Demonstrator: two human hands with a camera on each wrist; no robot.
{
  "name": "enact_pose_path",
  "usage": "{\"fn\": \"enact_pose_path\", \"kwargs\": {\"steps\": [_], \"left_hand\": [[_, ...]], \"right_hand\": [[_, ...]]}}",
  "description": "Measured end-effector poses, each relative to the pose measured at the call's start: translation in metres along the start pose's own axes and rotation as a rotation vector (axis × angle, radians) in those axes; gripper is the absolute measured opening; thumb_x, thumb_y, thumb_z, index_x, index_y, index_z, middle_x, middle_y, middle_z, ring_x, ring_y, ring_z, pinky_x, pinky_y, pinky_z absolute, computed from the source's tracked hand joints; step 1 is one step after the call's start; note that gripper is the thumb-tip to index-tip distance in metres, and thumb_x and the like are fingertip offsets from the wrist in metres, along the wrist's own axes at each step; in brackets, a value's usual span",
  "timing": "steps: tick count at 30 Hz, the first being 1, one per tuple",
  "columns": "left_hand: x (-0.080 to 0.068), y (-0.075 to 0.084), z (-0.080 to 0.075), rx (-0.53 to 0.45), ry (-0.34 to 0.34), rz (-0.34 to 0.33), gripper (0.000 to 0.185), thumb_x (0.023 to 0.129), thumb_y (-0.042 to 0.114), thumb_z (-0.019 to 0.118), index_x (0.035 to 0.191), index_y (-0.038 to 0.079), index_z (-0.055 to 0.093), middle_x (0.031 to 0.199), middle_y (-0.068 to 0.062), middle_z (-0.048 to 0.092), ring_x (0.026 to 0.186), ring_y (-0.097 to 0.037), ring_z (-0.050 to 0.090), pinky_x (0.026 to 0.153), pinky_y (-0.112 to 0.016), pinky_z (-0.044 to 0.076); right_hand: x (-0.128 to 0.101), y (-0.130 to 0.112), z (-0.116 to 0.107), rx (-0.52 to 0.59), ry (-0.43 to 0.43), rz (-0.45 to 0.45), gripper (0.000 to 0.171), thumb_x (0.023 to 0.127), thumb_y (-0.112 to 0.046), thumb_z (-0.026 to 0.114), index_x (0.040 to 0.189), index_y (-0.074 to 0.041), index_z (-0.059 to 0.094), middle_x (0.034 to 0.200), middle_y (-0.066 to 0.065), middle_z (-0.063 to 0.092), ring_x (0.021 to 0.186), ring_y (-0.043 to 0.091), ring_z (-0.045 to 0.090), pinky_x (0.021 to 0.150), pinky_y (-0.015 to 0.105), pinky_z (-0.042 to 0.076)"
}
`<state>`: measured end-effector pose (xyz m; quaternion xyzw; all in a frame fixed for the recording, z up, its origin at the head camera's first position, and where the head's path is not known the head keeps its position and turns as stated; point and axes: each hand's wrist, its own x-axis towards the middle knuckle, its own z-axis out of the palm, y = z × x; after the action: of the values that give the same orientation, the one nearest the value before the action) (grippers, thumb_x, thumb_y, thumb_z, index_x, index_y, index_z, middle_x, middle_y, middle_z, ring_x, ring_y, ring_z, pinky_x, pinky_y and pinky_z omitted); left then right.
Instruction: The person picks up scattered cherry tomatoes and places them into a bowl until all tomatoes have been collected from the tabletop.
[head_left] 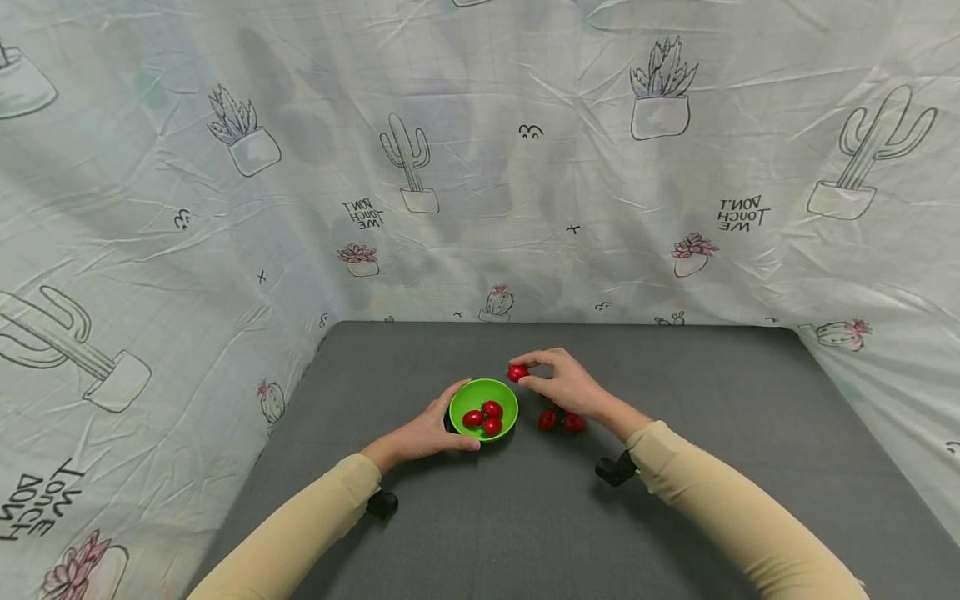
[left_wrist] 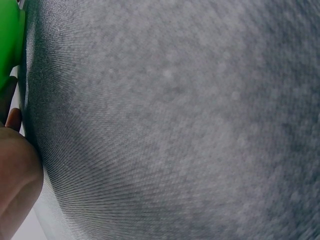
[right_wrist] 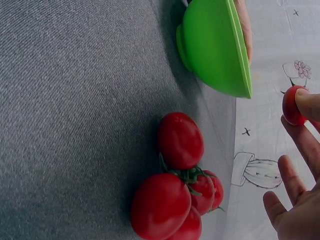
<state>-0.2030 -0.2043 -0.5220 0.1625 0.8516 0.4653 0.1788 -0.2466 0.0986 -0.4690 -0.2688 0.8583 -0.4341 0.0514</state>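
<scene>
Head: red tomato point(head_left: 517, 372) was pinched by right hand point(head_left: 564, 385); green bowl point(head_left: 483, 390), gripped by left hand point(head_left: 430, 429), was sited to its near left, three tomatoes point(head_left: 492, 409) contained | Left wrist: bowl partly shown, fingertip hold could not be told | Right wrist: other fingers point(right_wrist: 291, 177) were spread, tomato cluster point(right_wrist: 166, 198) seen on table point(right_wrist: 65, 100).

Left wrist view cuts off bowl point(left_wrist: 7, 40) and left grip point(left_wrist: 17, 172); right wrist view, the right grip point(right_wrist: 306, 202).

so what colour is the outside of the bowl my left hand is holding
The bowl is bright green outside, best seen in the right wrist view.
</scene>
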Motion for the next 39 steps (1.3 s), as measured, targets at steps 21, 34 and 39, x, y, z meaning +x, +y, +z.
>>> {"fn": "enact_pose_path", "kwargs": {"steps": [21, 34, 39], "left_hand": [[0.003, -0.004, -0.001, -0.025, -0.017, 0.015, 0.109, 0.083, 0.049, 0.084, 0.164, 0.034, 0.013, 0.158, -0.006, 0.030, 0.143, -0.027, 0.030, 0.113, -0.059, 0.028], [0.002, -0.003, -0.001, -0.031, -0.023, 0.000, 0.107, 0.085, 0.047, 0.083, 0.164, 0.037, 0.011, 0.161, -0.008, 0.025, 0.146, -0.029, 0.027, 0.114, -0.059, 0.028], [0.000, -0.002, 0.000, -0.029, -0.028, -0.003, 0.108, 0.084, 0.051, 0.083, 0.164, 0.038, 0.012, 0.161, -0.009, 0.025, 0.145, -0.029, 0.027, 0.113, -0.059, 0.029]], "right_hand": [[0.005, -0.008, 0.014, 0.020, -0.115, -0.030, 0.031, 0.101, -0.026, 0.069, 0.131, -0.025, 0.071, 0.126, -0.006, 0.064, 0.125, 0.021, 0.046, 0.105, 0.056, 0.040], [0.007, -0.006, 0.024, 0.016, -0.170, -0.077, 0.031, 0.101, -0.025, 0.069, 0.131, -0.019, 0.071, 0.126, -0.007, 0.067, 0.124, 0.023, 0.048, 0.104, 0.054, 0.039], [0.005, -0.007, 0.027, 0.002, -0.178, -0.062, 0.031, 0.100, -0.026, 0.069, 0.131, -0.021, 0.071, 0.127, -0.007, 0.066, 0.126, 0.025, 0.045, 0.104, 0.056, 0.038]]}}
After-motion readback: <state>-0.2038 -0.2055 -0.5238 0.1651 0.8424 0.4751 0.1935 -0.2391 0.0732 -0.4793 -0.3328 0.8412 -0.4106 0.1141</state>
